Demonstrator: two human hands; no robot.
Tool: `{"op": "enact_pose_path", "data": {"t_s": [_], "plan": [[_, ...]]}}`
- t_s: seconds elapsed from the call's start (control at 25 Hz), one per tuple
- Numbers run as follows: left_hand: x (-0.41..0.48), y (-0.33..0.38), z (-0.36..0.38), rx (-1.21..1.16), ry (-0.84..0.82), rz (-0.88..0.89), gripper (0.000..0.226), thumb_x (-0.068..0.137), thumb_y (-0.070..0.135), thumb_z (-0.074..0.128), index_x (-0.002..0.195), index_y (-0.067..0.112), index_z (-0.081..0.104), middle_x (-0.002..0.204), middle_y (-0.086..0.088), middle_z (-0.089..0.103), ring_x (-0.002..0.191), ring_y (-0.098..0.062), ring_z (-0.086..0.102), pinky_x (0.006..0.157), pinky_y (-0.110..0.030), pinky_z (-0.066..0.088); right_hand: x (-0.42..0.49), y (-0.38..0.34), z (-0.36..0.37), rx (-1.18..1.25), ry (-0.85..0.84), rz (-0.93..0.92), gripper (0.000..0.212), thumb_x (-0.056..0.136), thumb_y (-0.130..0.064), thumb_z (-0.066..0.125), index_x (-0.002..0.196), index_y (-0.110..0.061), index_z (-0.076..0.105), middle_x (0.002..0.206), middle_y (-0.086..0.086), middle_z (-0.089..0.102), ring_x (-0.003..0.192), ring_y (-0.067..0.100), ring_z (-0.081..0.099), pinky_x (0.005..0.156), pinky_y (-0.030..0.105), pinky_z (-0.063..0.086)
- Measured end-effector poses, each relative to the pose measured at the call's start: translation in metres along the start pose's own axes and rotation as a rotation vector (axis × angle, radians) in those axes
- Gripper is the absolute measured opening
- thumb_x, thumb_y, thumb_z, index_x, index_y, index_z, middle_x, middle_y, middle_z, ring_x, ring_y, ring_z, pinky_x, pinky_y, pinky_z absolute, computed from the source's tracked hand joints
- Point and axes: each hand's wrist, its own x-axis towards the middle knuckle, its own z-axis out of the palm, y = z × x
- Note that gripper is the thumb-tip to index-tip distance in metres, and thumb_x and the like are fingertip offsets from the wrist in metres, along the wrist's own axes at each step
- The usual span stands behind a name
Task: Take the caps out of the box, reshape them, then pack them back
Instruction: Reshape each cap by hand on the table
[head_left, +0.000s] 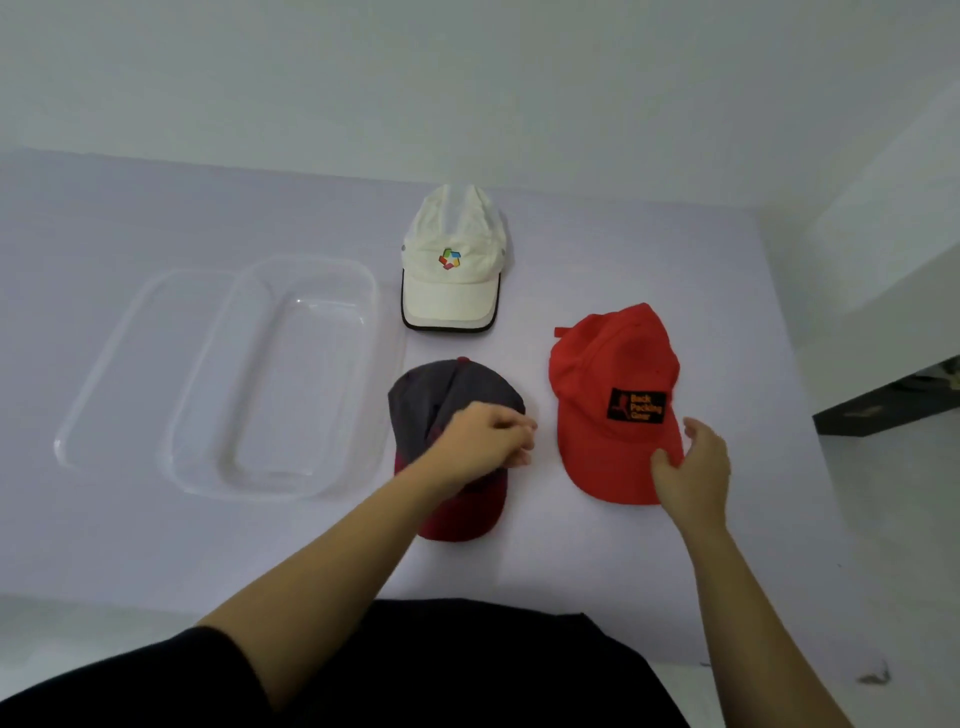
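Three caps lie on the pale table. A white cap (451, 260) with a coloured logo sits at the back. A grey cap with a dark red brim (441, 395) lies in front of it, and my left hand (485, 441) rests over its front with fingers curled and nothing visibly gripped. To the right lies a red cap (613, 384) with a black patch. My right hand (691, 467) has its fingers spread, thumb touching the red brim's right edge. The clear plastic box (280, 379) stands empty at the left.
A clear lid (119, 364) lies partly under the box on its left side. The table's right edge drops off beyond the red cap, with a dark shelf (883, 405) past it. My dark clothing (415, 675) fills the bottom of the view.
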Motion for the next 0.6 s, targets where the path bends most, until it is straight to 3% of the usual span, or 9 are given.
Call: {"op": "enact_pose_path", "data": {"t_s": [0.12,0.24,0.36,0.44,0.52,0.6], "plan": [[0.018,-0.021,0.042,-0.079,-0.027,-0.16,0.012,0.089,0.008,0.055,0.09,0.006,0.068,0.095,-0.011,0.067,0.074,-0.014,0.065,0.074,-0.021,0.058,0.001,0.022,-0.001,0.151,-0.069,0.32,0.064,0.087,-0.022,0.063,0.137,0.005,0.033,0.134,0.027,0.046,0.121,0.038,0.048,0.102,0.044,0.04],[0.037,-0.023,0.067,-0.156,-0.013,-0.255,0.018,0.09,0.008,0.054,0.074,0.011,0.061,0.085,-0.011,0.061,0.072,-0.016,0.059,0.074,-0.026,0.053,0.005,0.026,0.002,0.382,-0.134,0.497,0.069,0.085,-0.026,0.067,0.137,0.001,0.03,0.134,0.022,0.048,0.119,0.034,0.052,0.103,0.044,0.043],[0.043,-0.019,0.081,-0.306,0.034,-0.35,0.012,0.093,0.01,0.051,0.098,0.003,0.06,0.09,-0.009,0.056,0.073,-0.014,0.053,0.07,-0.025,0.048,0.008,0.026,0.006,0.697,-0.193,0.631,0.071,0.082,-0.012,0.071,0.138,0.0,0.029,0.136,0.02,0.045,0.118,0.031,0.052,0.1,0.043,0.046],[0.043,-0.018,0.083,-0.422,0.067,-0.401,0.025,0.095,0.014,0.051,0.116,0.002,0.055,0.104,-0.008,0.058,0.083,-0.015,0.056,0.076,-0.027,0.048,0.007,0.022,0.002,0.986,-0.342,0.717,0.053,0.086,-0.001,0.063,0.134,0.003,0.039,0.122,0.016,0.06,0.106,0.024,0.06,0.082,0.03,0.055],[0.039,-0.015,0.082,-0.514,0.048,-0.426,0.031,0.094,0.017,0.054,0.121,0.003,0.053,0.115,-0.008,0.059,0.097,-0.019,0.058,0.083,-0.032,0.049,0.0,0.016,-0.01,1.073,-0.529,0.728,0.034,0.089,0.003,0.055,0.122,0.001,0.052,0.095,0.007,0.073,0.091,0.016,0.064,0.064,0.021,0.058],[0.033,-0.01,0.079,-0.568,-0.007,-0.428,0.031,0.092,0.015,0.058,0.121,0.003,0.054,0.116,-0.009,0.061,0.093,-0.02,0.062,0.08,-0.035,0.054,-0.006,0.014,-0.021,1.066,-0.629,0.669,0.029,0.089,0.006,0.051,0.116,-0.005,0.055,0.094,0.005,0.071,0.089,0.014,0.064,0.06,0.019,0.057]]}}
